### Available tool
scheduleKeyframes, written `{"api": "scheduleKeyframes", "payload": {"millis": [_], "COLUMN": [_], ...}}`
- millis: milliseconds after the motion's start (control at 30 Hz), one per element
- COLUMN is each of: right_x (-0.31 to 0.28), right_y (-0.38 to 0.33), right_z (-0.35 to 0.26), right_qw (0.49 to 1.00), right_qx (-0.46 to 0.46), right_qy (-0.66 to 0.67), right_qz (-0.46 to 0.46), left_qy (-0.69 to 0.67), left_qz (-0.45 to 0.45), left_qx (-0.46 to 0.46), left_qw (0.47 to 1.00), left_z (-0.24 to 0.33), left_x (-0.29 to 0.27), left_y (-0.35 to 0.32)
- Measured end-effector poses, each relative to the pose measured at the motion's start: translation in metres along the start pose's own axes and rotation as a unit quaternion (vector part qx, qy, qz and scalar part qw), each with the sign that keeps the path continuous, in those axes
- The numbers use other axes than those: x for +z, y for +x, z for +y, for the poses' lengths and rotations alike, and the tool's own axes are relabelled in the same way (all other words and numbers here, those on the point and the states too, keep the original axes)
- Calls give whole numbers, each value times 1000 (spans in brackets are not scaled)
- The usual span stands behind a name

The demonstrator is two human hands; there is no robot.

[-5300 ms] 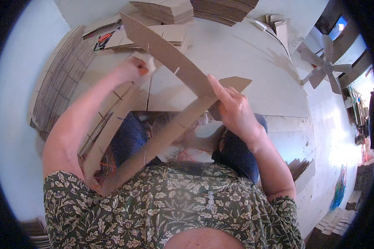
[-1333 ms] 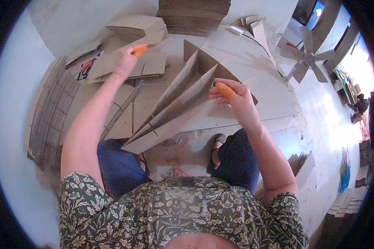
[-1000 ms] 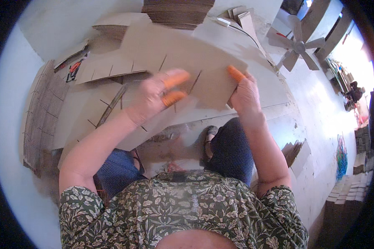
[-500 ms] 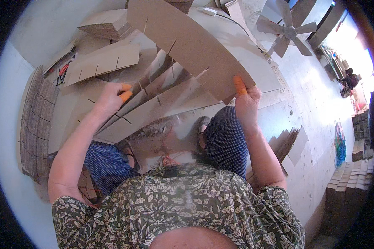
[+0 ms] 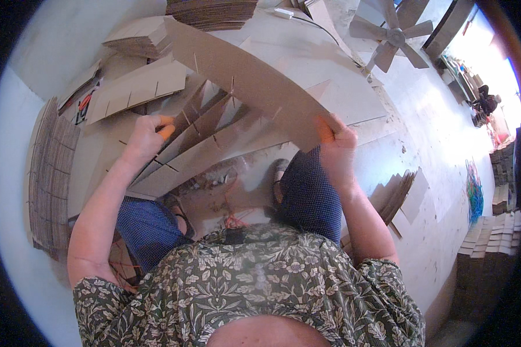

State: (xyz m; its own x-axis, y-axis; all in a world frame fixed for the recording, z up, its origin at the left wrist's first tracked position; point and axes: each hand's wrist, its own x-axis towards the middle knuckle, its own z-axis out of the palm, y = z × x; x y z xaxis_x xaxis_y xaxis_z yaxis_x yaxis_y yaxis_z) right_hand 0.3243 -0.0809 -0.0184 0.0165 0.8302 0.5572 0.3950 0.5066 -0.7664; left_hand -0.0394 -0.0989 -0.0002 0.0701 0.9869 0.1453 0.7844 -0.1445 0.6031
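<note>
Two hands at work: my right hand (image 5: 337, 147) pinches the long slotted brown cardboard strip (image 5: 255, 87), now swung up across the floor; my left hand (image 5: 147, 136) grips the interlocked cardboard dividers (image 5: 208, 139), freshly fanned open.

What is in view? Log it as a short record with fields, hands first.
left hand: grips the lower slotted cardboard strips, orange fingertip covers on
right hand: holds one end of the long slotted cardboard strip
strips: interlocked, fanned out above the lap
floor: stacks of flat cardboard on the left
background: fan
</note>
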Motion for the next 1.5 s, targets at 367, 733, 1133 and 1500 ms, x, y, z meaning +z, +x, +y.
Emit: {"api": "scheduleKeyframes", "payload": {"millis": [367, 733, 1133, 1500], "right_x": [1, -10, -6, 11], "right_y": [-9, -4, -6, 1], "right_z": [11, 3, 5, 16], "right_qw": [1000, 997, 993, 997], "right_qx": [14, 33, 28, -19], "right_qy": [-5, -13, -35, -1], "right_qz": [-24, -68, -107, -72], "left_qy": [90, 90, 119, 86], "left_qz": [96, 107, 76, -51], "left_qx": [-15, -101, -55, 105], "left_qw": [991, 985, 988, 989], "left_z": [-40, -44, -23, 93], "left_x": [-6, -12, -10, 42], "left_y": [2, -1, -10, 12]}}
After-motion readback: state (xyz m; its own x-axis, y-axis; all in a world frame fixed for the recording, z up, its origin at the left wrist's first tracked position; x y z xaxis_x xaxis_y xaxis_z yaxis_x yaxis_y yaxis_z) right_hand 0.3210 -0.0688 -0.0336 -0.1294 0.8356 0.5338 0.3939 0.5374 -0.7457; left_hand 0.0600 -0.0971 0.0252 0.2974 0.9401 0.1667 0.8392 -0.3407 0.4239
